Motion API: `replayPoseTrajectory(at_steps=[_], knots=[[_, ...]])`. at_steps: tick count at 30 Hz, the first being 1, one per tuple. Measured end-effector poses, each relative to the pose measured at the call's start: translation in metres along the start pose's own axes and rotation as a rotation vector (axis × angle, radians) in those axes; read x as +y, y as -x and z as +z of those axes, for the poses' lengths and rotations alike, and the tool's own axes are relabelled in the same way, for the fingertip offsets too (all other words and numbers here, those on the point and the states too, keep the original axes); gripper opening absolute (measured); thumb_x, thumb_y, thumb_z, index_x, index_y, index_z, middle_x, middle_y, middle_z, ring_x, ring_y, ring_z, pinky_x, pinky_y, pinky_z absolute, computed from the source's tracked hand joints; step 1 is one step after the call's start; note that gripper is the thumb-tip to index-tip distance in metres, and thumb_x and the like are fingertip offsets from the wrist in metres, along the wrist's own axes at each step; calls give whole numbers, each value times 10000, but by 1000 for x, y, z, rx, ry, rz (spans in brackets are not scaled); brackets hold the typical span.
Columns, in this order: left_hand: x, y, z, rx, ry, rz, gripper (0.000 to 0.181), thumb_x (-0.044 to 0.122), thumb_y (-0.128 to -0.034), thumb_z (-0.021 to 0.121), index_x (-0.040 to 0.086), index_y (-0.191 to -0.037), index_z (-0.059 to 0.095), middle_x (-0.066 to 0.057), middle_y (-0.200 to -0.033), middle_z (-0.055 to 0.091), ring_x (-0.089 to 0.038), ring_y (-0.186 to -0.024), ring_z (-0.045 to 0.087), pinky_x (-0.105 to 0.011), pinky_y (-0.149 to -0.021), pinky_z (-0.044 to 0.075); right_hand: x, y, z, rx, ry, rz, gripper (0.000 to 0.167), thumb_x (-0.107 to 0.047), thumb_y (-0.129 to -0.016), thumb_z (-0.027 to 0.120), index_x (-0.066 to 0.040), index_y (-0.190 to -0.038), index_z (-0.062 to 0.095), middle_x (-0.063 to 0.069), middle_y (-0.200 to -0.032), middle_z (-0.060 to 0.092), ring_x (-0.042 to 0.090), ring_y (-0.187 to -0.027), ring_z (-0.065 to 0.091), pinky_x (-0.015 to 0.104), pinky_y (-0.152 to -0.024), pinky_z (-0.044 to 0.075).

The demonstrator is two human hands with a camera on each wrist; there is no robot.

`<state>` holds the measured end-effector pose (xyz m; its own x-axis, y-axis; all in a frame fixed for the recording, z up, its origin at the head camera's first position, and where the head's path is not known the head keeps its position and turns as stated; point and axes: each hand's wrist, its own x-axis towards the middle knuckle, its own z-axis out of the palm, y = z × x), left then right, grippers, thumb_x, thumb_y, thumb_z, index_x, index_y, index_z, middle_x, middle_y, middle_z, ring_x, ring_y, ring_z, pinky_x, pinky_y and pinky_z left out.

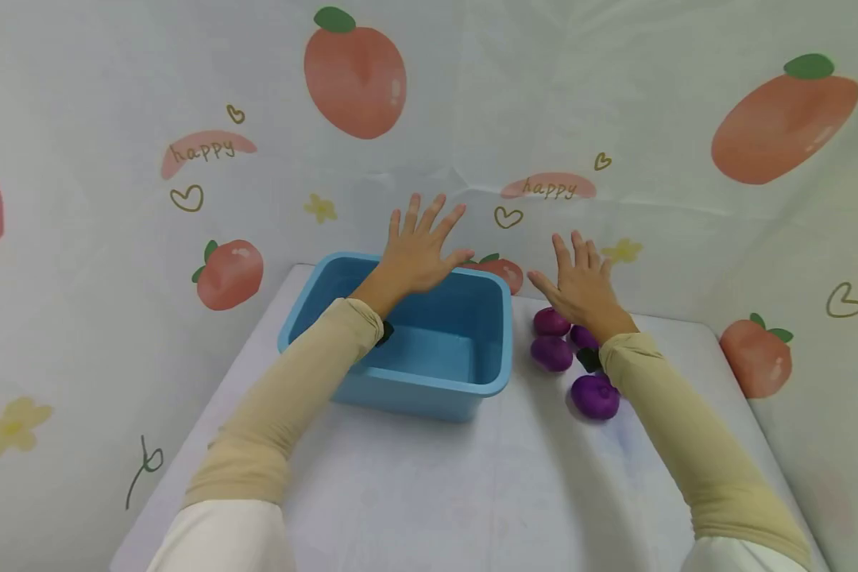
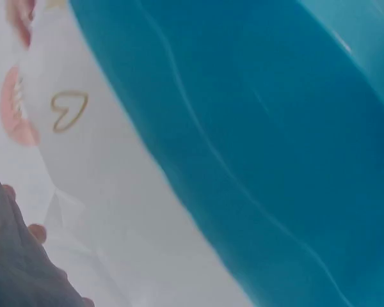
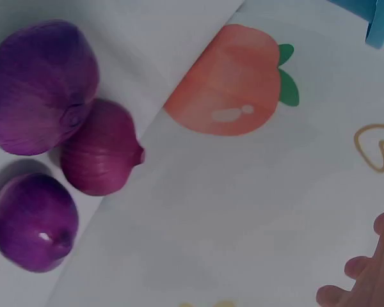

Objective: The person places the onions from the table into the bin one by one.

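Observation:
Both hands are raised with fingers spread, holding nothing. My left hand hovers over the back rim of a blue plastic basin; in the left wrist view the basin fills the right side. To the right, my right hand is above a group of red onions. The right wrist view shows a large onion, a redder one touching it, and another close by. My right wrist and sleeve partly cover the onions in the head view.
The onions and basin stand on a white-covered table. Behind it and at both sides hangs a white cloth printed with fruit, hearts and flowers. A narrow strip of table separates the basin from the onions.

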<state>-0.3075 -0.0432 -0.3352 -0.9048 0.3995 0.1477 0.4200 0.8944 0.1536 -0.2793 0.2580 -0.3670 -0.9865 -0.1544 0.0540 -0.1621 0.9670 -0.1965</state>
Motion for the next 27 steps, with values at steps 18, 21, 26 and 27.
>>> replayPoseTrajectory(at_steps=[18,21,26,27], knots=[[-71,41,-54,34,-7,9,767,615,-1016,413,364,-1649,60,-37,-1748,23,-350,-1612,-116,-670,-1264,-11,33,28,33,-84,-155,83,1014,-626,-961,541,40,-1599,120,396,-1567,219,637,-1398,248,748,-1132,297],[-85,52,-58,51,-19,22,765,584,-1013,439,333,-1652,100,-65,-1743,66,-368,-1611,-77,-680,-1259,12,32,32,42,-117,-169,101,974,-557,-956,604,77,-1569,191,414,-1520,289,643,-1377,279,734,-1139,309],[-107,70,-58,71,-32,69,742,553,-1004,485,305,-1641,197,-78,-1732,135,-374,-1612,-8,-675,-1254,62,26,37,55,-185,-184,155,935,-540,-925,655,97,-1511,303,392,-1432,393,587,-1331,395,710,-1069,428],[-111,73,-57,70,-32,77,735,545,-1003,496,302,-1638,216,-77,-1730,147,-372,-1612,3,-671,-1254,71,25,37,57,-199,-187,166,934,-540,-918,664,99,-1502,313,387,-1419,405,574,-1319,416,708,-1055,443]])
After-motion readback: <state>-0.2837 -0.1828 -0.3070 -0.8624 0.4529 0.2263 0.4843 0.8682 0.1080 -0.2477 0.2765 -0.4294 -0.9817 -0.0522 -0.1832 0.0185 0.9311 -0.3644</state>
